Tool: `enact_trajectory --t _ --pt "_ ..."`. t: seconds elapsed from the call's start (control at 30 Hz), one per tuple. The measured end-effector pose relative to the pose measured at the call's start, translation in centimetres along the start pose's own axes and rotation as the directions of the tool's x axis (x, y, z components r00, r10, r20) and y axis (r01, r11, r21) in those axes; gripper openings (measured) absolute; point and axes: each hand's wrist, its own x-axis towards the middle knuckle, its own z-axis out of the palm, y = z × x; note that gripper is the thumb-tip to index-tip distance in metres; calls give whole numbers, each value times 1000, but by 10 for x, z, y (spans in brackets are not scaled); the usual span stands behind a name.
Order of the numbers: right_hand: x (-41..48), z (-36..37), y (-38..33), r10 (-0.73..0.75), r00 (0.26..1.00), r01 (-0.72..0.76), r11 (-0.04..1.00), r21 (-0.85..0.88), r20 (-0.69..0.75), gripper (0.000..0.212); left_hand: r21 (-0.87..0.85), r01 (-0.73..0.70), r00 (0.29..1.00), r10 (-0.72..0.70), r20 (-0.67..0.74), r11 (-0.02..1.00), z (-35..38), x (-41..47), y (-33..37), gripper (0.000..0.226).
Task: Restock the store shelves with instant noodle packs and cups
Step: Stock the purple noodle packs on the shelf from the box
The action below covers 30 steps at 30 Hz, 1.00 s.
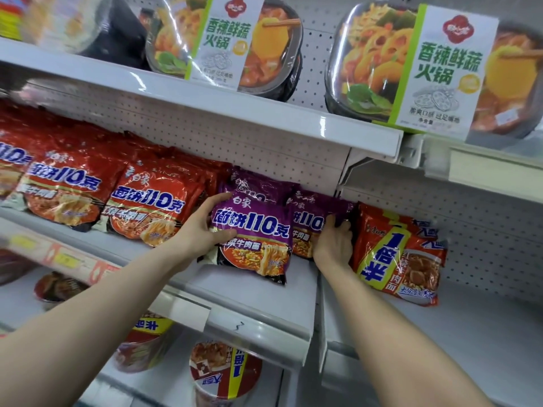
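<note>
Both hands (202, 230) (333, 245), fingers (219, 198) around purple packs (255, 227)

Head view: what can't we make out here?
Head view:
- Shelf-edge price labels, left: motion-blurred, unreadable.
- Purple packs behind the front purple pack: count hidden by it.
- Noodle cup: base cut off by bottom edge.
- Right hand: fingertips hidden around the right purple pack.

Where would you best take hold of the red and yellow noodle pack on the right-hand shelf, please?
Probably grip the red and yellow pack by its top edge, from the front and above: it stands tilted with that edge clear, while the right hand crowds its left side.
</note>
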Motion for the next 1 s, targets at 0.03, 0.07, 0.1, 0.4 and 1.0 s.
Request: enact_trajectory --t 0.03,0.07,0.1,0.4,1.0 --pt "-1 -1 -1 -13 1000 13 1000 -21 -8 48 5 -3 1000 3 2 1000 -1 -1 0 70" --pt "-1 -3 -1 -32 999 32 999 -37 -8 47 12 -8 1000 8 4 1000 -2 -1 1 70" --pt "-3 -6 -1 -51 999 51 998 -44 1 47 21 -12 1000 12 7 1000 -3 -2 2 70" --pt "-22 -65 8 -196 972 223 947 232 -133 46 33 -14 998 12 63 999 22 4 6 72" --pt "-62 -48 30 -340 917 313 938 150 211 63 444 -49 995 7 96 895 99 72 -30 68"
